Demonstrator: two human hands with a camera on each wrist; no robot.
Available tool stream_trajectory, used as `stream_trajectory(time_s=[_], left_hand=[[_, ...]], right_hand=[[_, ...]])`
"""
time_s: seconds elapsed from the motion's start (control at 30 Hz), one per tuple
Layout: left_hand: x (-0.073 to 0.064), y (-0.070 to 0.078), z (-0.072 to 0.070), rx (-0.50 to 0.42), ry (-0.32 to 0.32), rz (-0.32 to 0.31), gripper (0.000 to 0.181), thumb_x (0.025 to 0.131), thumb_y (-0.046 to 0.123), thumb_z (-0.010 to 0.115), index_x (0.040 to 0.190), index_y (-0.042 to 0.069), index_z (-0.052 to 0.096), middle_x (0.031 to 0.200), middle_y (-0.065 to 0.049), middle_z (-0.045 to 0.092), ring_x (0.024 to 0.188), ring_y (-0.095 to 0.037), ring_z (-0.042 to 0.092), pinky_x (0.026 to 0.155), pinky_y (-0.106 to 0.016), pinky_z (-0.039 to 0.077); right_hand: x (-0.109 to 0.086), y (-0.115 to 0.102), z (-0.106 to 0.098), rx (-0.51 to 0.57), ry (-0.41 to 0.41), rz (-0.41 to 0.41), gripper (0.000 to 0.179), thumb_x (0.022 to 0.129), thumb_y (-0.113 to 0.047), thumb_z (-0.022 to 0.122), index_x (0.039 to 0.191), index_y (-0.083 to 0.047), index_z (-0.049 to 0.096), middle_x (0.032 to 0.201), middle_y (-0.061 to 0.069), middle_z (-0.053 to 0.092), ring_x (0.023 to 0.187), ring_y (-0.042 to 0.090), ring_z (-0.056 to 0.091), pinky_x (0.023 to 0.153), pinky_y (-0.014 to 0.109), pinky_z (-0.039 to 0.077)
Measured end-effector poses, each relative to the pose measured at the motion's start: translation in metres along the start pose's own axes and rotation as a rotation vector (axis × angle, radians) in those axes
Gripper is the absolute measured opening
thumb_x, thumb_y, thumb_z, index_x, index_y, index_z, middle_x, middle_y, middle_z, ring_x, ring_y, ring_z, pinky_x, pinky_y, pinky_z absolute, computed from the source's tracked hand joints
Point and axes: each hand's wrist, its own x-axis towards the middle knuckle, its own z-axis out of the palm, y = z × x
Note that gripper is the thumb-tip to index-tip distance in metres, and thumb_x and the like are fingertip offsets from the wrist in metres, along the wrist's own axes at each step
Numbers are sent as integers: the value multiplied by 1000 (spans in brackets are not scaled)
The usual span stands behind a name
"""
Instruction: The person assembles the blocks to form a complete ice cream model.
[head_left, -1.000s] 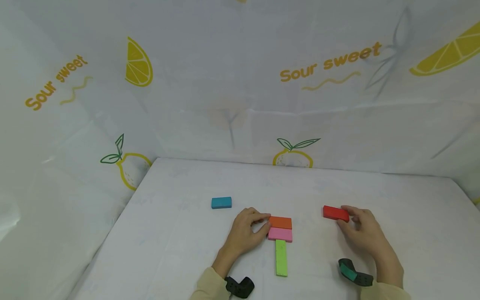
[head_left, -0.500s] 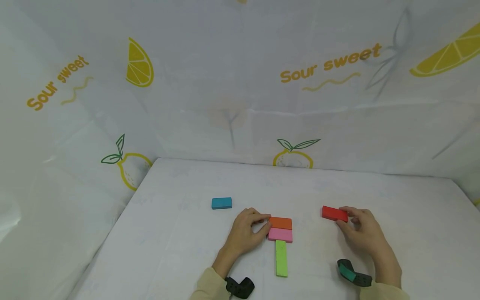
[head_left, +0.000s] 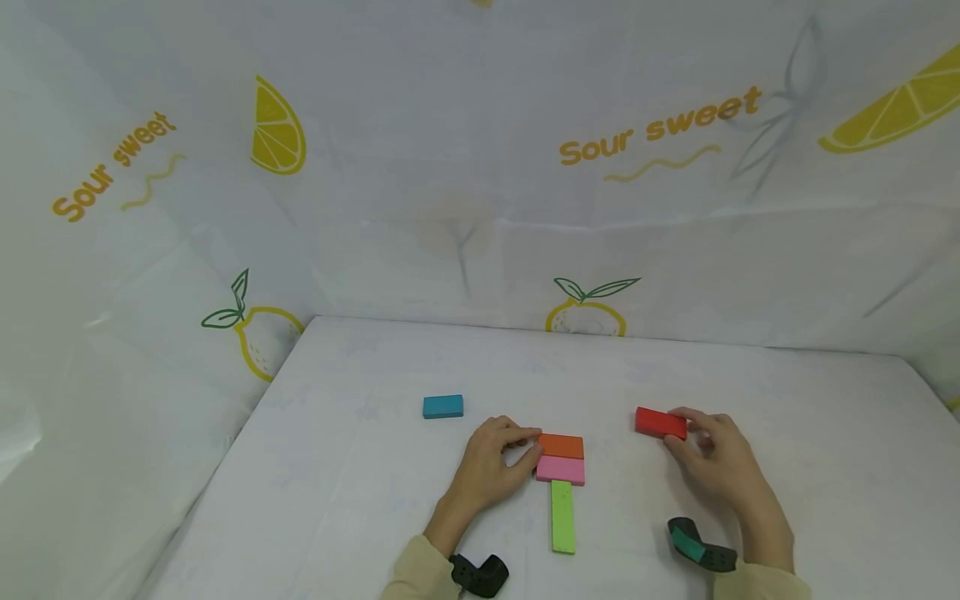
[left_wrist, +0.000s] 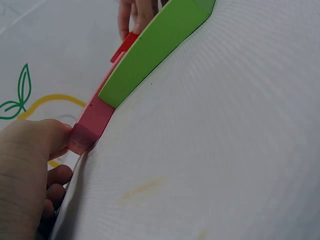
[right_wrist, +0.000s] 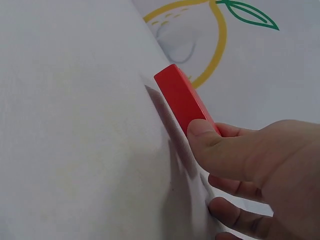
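Observation:
On the table, an orange block [head_left: 561,446] lies against the far side of a pink block [head_left: 560,471]. A green block [head_left: 562,517] extends from the pink one toward the person. My left hand [head_left: 489,468] holds the left end of the orange block between thumb and index finger; the thumb also meets the pink block's end [left_wrist: 92,120] in the left wrist view, where the orange one is hidden. To the right, my right hand [head_left: 722,457] pinches one end of a red block [head_left: 660,422]. The shadow in the right wrist view shows the red block [right_wrist: 180,97] raised off the cloth.
A blue block [head_left: 442,407] lies further back on the left. White cloth covers the table [head_left: 337,467]. Behind it rises a lemon-printed backdrop [head_left: 420,167]. Black wrist devices [head_left: 480,575] sit at both wrists.
My right hand has moved a little to the left, carrying the red block with it. The left hand and the other blocks have stayed where they were.

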Motion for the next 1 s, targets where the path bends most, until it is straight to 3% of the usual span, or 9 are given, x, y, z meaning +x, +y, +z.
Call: stream_trajectory(time_s=[0.57,1.0], left_hand=[[0,0,0,5,6,12,21,93,23,72,111,15,80,87,3,69,81,-4,52,74,-16,44],[0,0,0,2,3,2,21,93,23,72,111,15,80,87,3,69,81,-4,52,74,-15,44]], right_hand=[[2,-16,10,25,18,-60,41,94,-13,71,132,-3,62,120,32,56,104,45,59,89,61,53],[2,-32,20,26,-3,-68,42,94,-13,71,134,-4,61,120,29,57,102,40,57,83,51,54]])
